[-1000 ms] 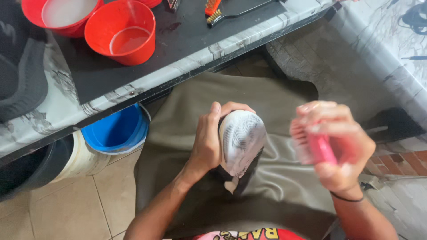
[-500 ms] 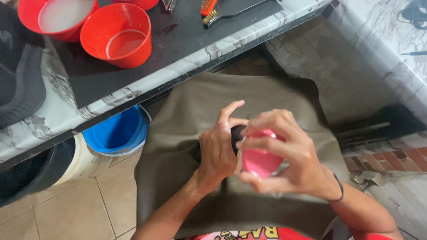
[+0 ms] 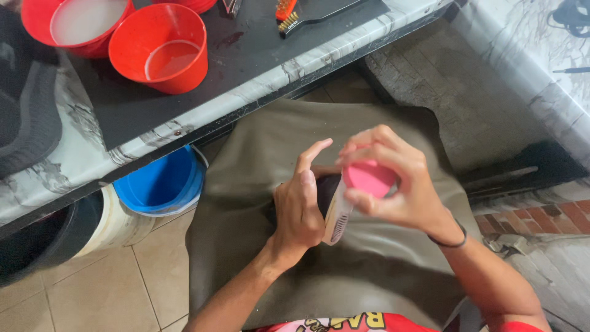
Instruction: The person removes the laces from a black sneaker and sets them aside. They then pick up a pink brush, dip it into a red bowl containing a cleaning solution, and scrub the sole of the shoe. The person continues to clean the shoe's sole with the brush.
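My left hand point(image 3: 301, 206) grips a shoe point(image 3: 337, 218) over my lap, its whitish ridged sole edge facing up and to the right. My right hand point(image 3: 393, 178) holds a pink brush point(image 3: 369, 178) pressed flat against the shoe. Most of the shoe is hidden behind both hands. An olive-grey apron point(image 3: 258, 172) covers my lap beneath them.
A marble-patterned table point(image 3: 80, 163) with a dark mat point(image 3: 246, 55) stands ahead, carrying two red bowls of cloudy water point(image 3: 163, 49), point(image 3: 77, 24) and an orange wire brush point(image 3: 286, 12). A blue bucket point(image 3: 160, 184) sits under the table on the tiled floor. Brick edging lies at right.
My right hand brought the pink brush from the right side onto the shoe. The sole, plainly visible a second ago, is now mostly covered by my hands.
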